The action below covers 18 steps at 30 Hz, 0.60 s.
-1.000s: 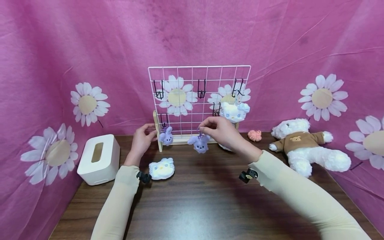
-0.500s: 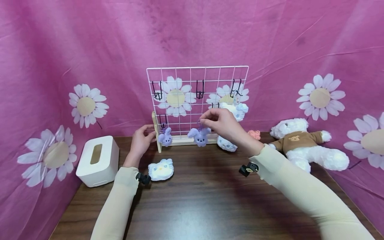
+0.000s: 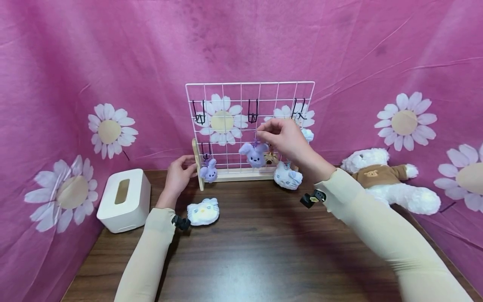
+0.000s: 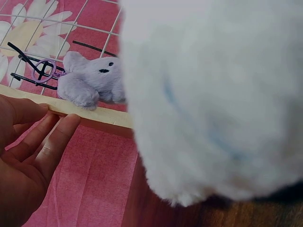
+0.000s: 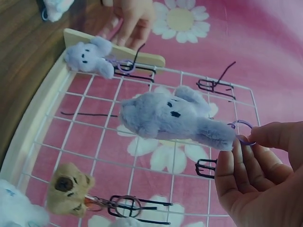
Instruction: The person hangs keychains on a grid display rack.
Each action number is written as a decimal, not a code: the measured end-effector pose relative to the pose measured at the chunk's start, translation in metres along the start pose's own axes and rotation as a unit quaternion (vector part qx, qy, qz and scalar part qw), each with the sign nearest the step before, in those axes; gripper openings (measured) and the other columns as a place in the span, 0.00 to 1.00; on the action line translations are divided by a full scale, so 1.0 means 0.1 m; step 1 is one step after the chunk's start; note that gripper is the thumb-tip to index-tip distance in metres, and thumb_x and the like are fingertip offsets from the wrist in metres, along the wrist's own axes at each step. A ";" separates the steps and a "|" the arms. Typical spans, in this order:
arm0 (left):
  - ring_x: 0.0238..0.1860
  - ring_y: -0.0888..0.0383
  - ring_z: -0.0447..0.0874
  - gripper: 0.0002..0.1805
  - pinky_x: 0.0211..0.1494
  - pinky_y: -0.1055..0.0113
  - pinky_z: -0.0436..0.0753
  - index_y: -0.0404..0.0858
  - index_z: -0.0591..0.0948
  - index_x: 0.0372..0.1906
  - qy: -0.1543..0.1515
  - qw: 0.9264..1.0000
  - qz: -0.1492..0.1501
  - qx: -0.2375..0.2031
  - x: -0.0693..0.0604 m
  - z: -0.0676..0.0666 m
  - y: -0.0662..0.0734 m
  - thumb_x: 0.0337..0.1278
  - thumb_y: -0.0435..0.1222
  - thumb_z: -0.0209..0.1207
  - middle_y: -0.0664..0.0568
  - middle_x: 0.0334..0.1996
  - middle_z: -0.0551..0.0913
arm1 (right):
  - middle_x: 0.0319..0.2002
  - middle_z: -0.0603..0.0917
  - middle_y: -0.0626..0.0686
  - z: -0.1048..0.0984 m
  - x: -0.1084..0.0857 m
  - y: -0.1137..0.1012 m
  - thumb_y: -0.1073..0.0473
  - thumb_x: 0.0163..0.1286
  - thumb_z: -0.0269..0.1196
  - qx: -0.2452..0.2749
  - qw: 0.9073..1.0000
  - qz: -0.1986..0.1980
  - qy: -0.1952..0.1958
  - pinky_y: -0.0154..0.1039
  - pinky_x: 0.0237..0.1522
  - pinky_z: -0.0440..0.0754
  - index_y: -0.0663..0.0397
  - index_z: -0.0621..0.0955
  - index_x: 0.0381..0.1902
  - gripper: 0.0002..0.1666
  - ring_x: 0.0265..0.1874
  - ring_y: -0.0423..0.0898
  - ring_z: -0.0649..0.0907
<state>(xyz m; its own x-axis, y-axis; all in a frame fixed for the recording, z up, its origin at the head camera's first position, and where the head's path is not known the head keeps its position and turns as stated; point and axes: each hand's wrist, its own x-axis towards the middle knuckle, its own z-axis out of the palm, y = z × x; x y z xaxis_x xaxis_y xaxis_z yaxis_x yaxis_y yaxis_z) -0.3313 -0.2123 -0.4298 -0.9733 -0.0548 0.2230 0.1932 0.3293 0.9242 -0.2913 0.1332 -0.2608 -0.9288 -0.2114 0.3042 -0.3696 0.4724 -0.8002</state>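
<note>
My right hand (image 3: pixel 288 138) pinches the purple ring (image 5: pixel 244 132) of a purple bunny plush keychain (image 3: pixel 254 155). The plush hangs in front of the white wire grid rack (image 3: pixel 241 82), below a black hook (image 3: pixel 253 112) in the middle of the upper row. My left hand (image 3: pixel 177 176) pinches the rack's wooden side post (image 3: pixel 197 163) between thumb and fingers. Near it, a second purple plush keychain (image 3: pixel 209 172) hangs by its ring from a lower-left hook (image 4: pixel 35 71). On the lower right hangs a brown bear keychain (image 5: pixel 69 190), partly behind my right hand in the head view.
A white cat-face plush (image 3: pixel 203 212) lies on the table before the rack. Another white cat plush (image 3: pixel 287 176) is at the rack's lower right. A white tissue box (image 3: pixel 126 201) stands at left, a white teddy bear (image 3: pixel 381 176) in a brown shirt lies at right.
My right hand has raised the purple bunny keychain from near the rack's base to mid-grid, slightly to the right. The left hand stays on the post.
</note>
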 end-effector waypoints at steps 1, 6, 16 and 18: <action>0.58 0.35 0.91 0.20 0.49 0.68 0.99 0.27 0.82 0.70 0.000 1.000 0.001 0.000 0.00 0.00 0.00 0.81 0.26 0.62 0.27 0.61 0.87 | 0.42 0.94 0.56 -0.01 0.02 -0.01 0.58 0.81 0.71 0.000 1.000 0.001 0.002 0.27 0.36 0.87 0.59 0.91 0.50 0.10 0.36 0.38 0.87; 0.58 0.35 0.90 0.20 0.49 0.68 0.99 0.27 0.82 0.70 0.000 1.000 0.002 -0.001 0.00 0.00 -0.01 0.81 0.26 0.62 0.27 0.61 0.87 | 0.43 0.95 0.58 -0.04 0.09 -0.04 0.58 0.82 0.70 -0.008 1.000 0.000 0.016 0.28 0.41 0.89 0.60 0.91 0.51 0.10 0.38 0.38 0.89; 0.58 0.37 0.91 0.20 0.48 0.69 0.99 0.27 0.82 0.70 0.002 1.000 0.000 -0.005 0.01 0.00 -0.01 0.81 0.27 0.62 0.28 0.61 0.87 | 0.46 0.95 0.57 -0.10 0.21 -0.08 0.55 0.83 0.70 -0.036 0.999 0.010 0.035 0.31 0.47 0.87 0.55 0.91 0.52 0.10 0.41 0.40 0.88; 0.58 0.37 0.90 0.20 0.48 0.69 0.99 0.27 0.82 0.70 0.002 1.000 -0.001 -0.006 0.01 0.00 -0.01 0.81 0.27 0.62 0.28 0.61 0.87 | 0.46 0.95 0.57 -0.10 0.23 -0.09 0.55 0.83 0.69 -0.038 0.999 0.011 0.035 0.33 0.47 0.87 0.55 0.91 0.53 0.11 0.42 0.41 0.88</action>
<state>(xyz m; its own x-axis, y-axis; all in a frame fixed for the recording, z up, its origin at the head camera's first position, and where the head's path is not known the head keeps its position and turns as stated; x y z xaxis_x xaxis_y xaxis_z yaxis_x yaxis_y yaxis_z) -0.3328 -0.2126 -0.4305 -0.9732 -0.0602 0.2221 0.1923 0.3176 0.9285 -0.3099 0.1330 -0.2415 -0.9355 -0.1400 0.3245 -0.3467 0.5410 -0.7663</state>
